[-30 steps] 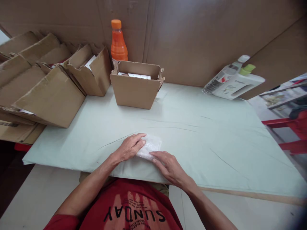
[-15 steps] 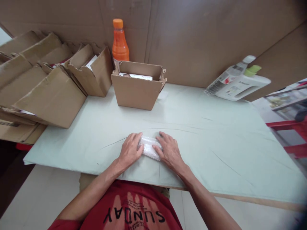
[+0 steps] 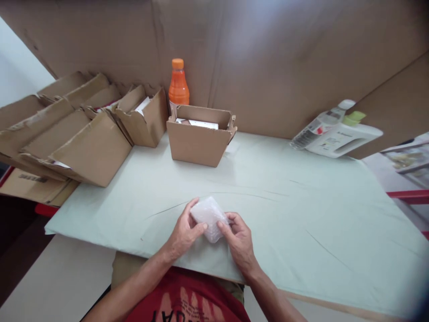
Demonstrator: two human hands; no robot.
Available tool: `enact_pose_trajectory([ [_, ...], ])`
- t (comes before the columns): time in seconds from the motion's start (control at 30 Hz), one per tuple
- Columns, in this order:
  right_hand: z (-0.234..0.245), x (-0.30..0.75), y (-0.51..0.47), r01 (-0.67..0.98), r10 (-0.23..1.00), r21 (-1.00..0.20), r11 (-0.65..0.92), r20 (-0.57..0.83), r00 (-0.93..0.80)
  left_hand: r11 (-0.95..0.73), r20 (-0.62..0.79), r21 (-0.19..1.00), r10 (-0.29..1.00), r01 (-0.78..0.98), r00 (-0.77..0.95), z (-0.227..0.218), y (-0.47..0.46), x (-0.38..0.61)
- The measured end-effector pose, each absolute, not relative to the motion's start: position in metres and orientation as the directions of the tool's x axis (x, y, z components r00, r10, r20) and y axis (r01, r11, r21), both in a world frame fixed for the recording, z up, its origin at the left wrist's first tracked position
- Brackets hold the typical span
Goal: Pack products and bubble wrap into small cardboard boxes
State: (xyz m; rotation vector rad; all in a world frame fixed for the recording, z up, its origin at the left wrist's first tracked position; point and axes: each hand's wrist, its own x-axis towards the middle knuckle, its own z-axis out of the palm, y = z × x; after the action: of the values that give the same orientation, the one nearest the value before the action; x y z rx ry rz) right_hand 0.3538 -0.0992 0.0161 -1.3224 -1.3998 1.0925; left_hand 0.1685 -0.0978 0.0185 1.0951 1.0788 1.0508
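Observation:
Between my two hands is a small packet of bubble wrap (image 3: 210,217), whitish and see-through, folded into a rough block and tilted above the table's near side. My left hand (image 3: 186,230) grips its left side, thumb on the front face and fingers behind. On the right edge, my right hand (image 3: 239,239) pinches the wrap between thumb and curled fingers. Whatever the wrap may contain cannot be made out.
An open cardboard box (image 3: 197,143) with white items stands at the back of the cloth-covered table (image 3: 268,214). Behind it is an orange bottle (image 3: 178,85). More cardboard boxes (image 3: 90,147) crowd the left. A clear bottle (image 3: 321,125) and a white jug (image 3: 348,141) lean at the back right.
The bubble-wrap packet has come up off the table and turned, its broad face now showing. Both hands have gone from pressing its ends to gripping it. The camera view has tilted up.

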Motion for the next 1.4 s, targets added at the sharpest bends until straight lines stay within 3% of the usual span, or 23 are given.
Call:
enact_pose_trajectory([
  [0.13,0.015,0.359,-0.094,0.207,0.984,-0.973,0.102,0.068,-0.167,0.143,-0.146,0.987,0.988,0.068,0.05,0.029,-0.096,0.165],
  [0.3,0.04,0.37,-0.077,0.246,0.919,-0.966,0.074,-0.03,-0.393,0.018,-0.142,0.936,0.933,0.352,0.331,0.037,-0.093,0.158],
  [0.47,0.056,0.363,-0.068,0.406,0.867,-0.912,0.064,-0.151,-0.474,-0.074,-0.165,0.877,0.882,0.475,0.442,0.037,-0.086,0.157],
  [0.57,0.053,0.368,-0.063,0.389,0.885,-0.92,0.037,-0.15,-0.441,-0.173,-0.079,0.867,0.879,0.468,0.47,0.048,-0.071,0.147],
  [0.63,0.049,0.376,-0.06,0.364,0.909,-0.931,0.005,-0.147,-0.39,-0.314,0.107,0.813,0.909,0.491,0.403,0.065,-0.052,0.138],
  [0.73,0.044,0.39,-0.056,0.304,0.922,-0.95,-0.07,-0.178,-0.344,-0.537,0.458,0.555,0.835,0.636,0.305,0.099,-0.009,0.128],
  [0.83,0.041,0.399,-0.054,0.242,0.918,-0.961,-0.134,-0.212,-0.335,-0.583,0.64,0.257,0.701,0.77,0.317,0.128,0.044,0.125],
  [0.93,0.041,0.405,-0.052,0.222,0.929,-0.966,-0.135,-0.201,-0.31,-0.531,0.628,0.103,0.69,0.841,0.359,0.141,0.092,0.128],
  [1.1,0.056,0.418,-0.042,0.202,0.97,-0.977,-0.072,-0.116,-0.216,-0.482,0.611,0.086,0.717,0.872,0.336,0.136,0.124,0.133],
  [1.4,0.155,0.451,-0.027,0.154,0.968,-0.97,0.186,0.208,0.14,-0.624,0.665,0.004,0.586,0.782,0.464,0.144,0.016,0.132],
])
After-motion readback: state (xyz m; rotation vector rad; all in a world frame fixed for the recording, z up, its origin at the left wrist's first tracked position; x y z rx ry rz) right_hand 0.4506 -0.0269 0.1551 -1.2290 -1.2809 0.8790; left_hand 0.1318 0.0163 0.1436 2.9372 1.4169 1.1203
